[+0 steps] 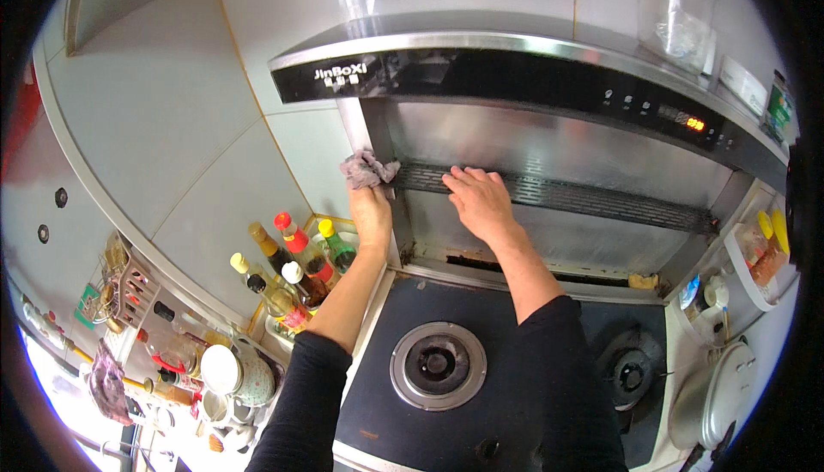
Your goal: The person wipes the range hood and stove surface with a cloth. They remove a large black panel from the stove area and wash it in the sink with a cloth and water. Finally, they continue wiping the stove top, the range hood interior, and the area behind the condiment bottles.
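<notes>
My left hand (371, 220) grips a crumpled purplish-grey cloth (365, 171) at the left side frame of a range hood (489, 79). The cloth covers that hand's fingertips and touches the left end of a black slotted grille (579, 196). Spread over the grille, left of its middle, is my right hand (479, 205), palm down with nothing in it. Above both hands runs the hood's black glossy front panel, with lit orange digits at its right. Brushed metal sheets lie above and below the grille, and the lower ledge has dark grime.
A black two-burner gas hob (438, 366) lies under my arms. Several sauce bottles (302, 247) stand close to my left forearm. An enamel pot (254, 375) and jars crowd the lower left. At the right are a lidded metal pot (708, 401) and a white wall rack (747, 266).
</notes>
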Demonstrator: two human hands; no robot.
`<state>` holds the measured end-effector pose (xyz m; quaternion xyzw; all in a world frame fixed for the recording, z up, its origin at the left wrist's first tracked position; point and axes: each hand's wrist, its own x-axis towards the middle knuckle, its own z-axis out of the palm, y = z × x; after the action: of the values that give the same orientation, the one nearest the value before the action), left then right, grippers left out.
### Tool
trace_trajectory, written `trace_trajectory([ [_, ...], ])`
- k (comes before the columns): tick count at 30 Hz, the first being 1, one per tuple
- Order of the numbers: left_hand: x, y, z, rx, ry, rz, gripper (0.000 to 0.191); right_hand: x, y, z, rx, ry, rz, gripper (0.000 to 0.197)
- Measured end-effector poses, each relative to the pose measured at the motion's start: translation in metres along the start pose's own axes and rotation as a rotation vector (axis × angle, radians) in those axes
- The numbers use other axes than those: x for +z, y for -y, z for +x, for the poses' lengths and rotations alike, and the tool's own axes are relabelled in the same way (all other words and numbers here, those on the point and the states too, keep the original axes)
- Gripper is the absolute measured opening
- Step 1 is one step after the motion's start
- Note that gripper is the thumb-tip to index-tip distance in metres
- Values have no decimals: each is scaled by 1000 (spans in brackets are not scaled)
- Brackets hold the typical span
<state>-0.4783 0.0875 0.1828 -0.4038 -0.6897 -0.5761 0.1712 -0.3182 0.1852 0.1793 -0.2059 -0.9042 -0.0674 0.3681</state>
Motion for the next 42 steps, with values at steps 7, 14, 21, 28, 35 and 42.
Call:
trace_trajectory([
  [7, -85, -90, 65, 29, -445, -635, 22, -19, -9, -4, 75, 229, 33, 37],
  [14, -51, -160, 74, 642, -380, 217, 24, -121, 22, -10, -198, -438, 250, 27],
  [21, 15, -270, 26, 991, -353, 81, 26, -262, -21, 5, -173, -851, -339, 23],
  [28, -97, -117, 125, 663, -388, 373, 21, -285, -44, -3, -135, -632, -405, 24],
  [35, -52, -273, 92, 117, 498, 346, 48, -294, -58, -5, -205, -571, -292, 23],
  [42, -13, -367, 58, 326, 849, 450, 47, -334, -100, -41, -118, -603, -305, 13],
])
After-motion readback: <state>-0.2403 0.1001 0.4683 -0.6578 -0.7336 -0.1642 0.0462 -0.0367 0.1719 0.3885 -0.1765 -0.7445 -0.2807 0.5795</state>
